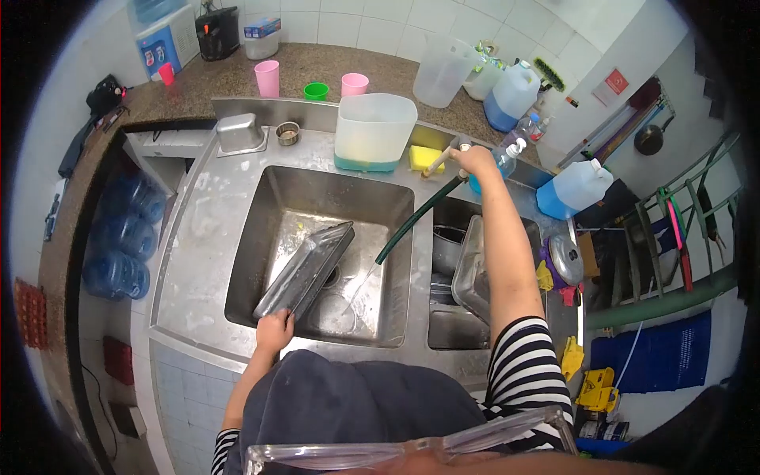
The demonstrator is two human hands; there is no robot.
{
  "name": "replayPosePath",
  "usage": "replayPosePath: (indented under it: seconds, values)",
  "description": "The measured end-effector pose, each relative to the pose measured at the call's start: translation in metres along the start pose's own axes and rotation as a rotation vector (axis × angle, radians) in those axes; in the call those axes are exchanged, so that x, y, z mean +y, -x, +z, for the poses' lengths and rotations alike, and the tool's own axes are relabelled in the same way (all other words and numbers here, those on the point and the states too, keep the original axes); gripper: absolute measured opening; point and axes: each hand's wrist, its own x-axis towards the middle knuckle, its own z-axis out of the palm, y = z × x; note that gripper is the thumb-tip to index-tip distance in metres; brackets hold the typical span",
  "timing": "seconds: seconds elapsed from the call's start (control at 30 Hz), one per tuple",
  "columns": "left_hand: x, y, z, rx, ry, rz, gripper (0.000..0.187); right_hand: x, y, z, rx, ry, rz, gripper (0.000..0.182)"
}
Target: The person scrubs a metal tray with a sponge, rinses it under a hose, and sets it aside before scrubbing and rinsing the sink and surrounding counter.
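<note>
My left hand (275, 331) is closed on the near edge of a rectangular metal pan (305, 269), which stands tilted on its side in the left sink basin (364, 317). My right hand (476, 161) reaches over the right basin and grips the tap (438, 162) at the back of the counter; its fingers are partly hidden. A green hose (419, 219) runs from the tap into the left basin, and a thin stream of water falls from its end. Small food bits lie on the basin floor near the drain.
Metal pans (473, 277) fill the right basin. Behind the sinks stand a clear plastic tub (375, 133) with greenish liquid, a yellow sponge (426, 158) and a pump bottle (507, 158). A blue-filled jug (574, 190) is at right, a metal container (241, 133) at left.
</note>
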Motion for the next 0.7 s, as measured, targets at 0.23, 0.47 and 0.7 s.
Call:
replayPosePath:
  seconds: [0.23,0.47,0.7]
  values:
    - [-0.006,0.0,0.002,-0.013,-0.008,0.008,0.016,0.035,-0.009,-0.001,-0.039,-0.067,-0.264,0.061]
    - [-0.008,0.0,0.005,-0.012,-0.021,0.021,0.015,0.046,-0.013,-0.018,-0.136,0.013,-0.469,0.058]
    - [-0.007,-0.002,0.006,-0.032,-0.024,0.022,0.014,0.046,-0.018,-0.026,-0.191,0.096,-0.574,0.055]
